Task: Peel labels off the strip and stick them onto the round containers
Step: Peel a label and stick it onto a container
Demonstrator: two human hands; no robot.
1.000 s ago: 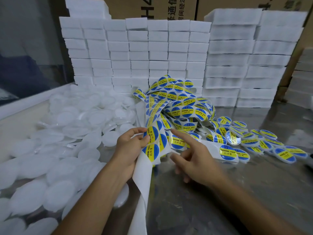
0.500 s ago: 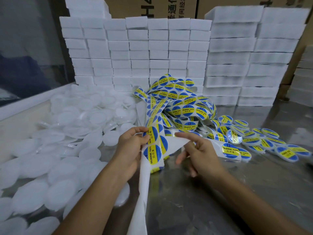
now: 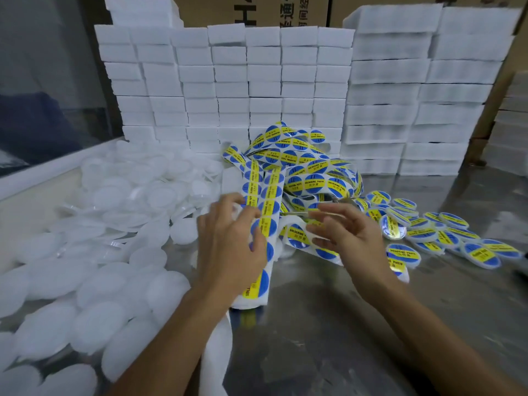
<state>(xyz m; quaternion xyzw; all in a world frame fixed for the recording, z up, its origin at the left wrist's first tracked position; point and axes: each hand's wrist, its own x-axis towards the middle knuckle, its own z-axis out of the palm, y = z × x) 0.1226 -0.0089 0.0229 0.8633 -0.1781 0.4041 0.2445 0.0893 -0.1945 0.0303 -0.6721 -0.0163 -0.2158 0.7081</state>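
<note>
1. A person's two bare hands worked over a tangled heap of label strip [image 3: 303, 178], white backing carrying round blue and yellow stickers, which lay on a shiny metal counter [image 3: 343, 338].

2. The left hand [image 3: 231, 247] lay on a length of the strip that ran from the heap down toward the person. Its fingers [image 3: 254, 215] were curled over the strip's edge, apparently holding it, though the blur made the grip hard to judge.

3. The right hand [image 3: 351, 235] hung just right of that length, near the front of the heap. Its fingers were spread and relaxed, and whether a peeled label clung to a fingertip could not be told.

4. Left of the heap, a large pile of plain white round containers [image 3: 108, 238] waited unlabelled.

5. Right of the heap, a smaller cluster of labelled containers [image 3: 445, 238] lay on the counter, so the job was judged under way but far from done.

6. Behind the heap stood stacks of white boxes [image 3: 228, 81].

7. The step in hand looked like the peel: one hand steadying the strip, the other about to lift a sticker.

8. The next move would call for catching a sticker's edge with a fingertip, easing it off the backing without creasing, then taking a plain container from the pile left of the heap.
</note>
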